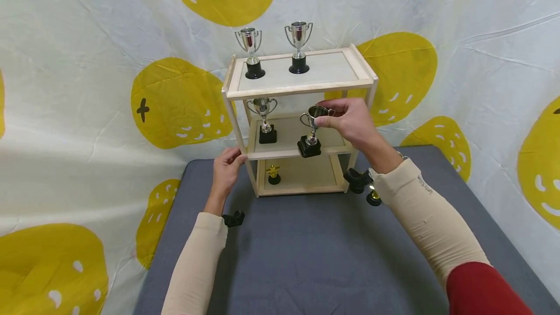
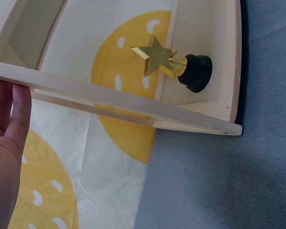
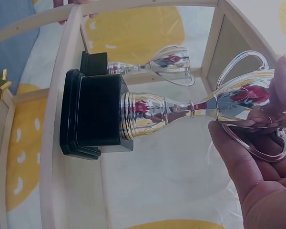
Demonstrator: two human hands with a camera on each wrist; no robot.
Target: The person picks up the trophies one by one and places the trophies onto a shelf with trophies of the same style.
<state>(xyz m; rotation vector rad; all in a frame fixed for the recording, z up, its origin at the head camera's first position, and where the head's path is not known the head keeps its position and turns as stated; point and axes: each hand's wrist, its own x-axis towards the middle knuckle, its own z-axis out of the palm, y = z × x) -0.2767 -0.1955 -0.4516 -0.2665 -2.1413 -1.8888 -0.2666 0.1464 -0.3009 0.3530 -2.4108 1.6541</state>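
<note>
My right hand (image 1: 350,118) pinches a silver trophy cup (image 3: 181,109) by its bowl and one handle. The cup tilts slightly, its black square base at the front edge of the middle shelf; whether it touches is hard to tell. Behind it on that shelf stands another silver trophy cup (image 1: 262,108) with a black base. At the left side of the wooden shelf rack (image 1: 302,90), my left hand (image 1: 226,171) holds the front post, and its fingers (image 2: 20,112) partly disappear behind the wood. A gold star trophy (image 2: 157,59) stands on the bottom shelf.
Two silver trophy cups, a left one (image 1: 250,45) and a right one (image 1: 299,38), stand on the top shelf. Beside the rack's right side, a gold trophy with a black base (image 1: 374,198) is partly hidden by my right sleeve. Grey cloth (image 1: 297,252) covers the table.
</note>
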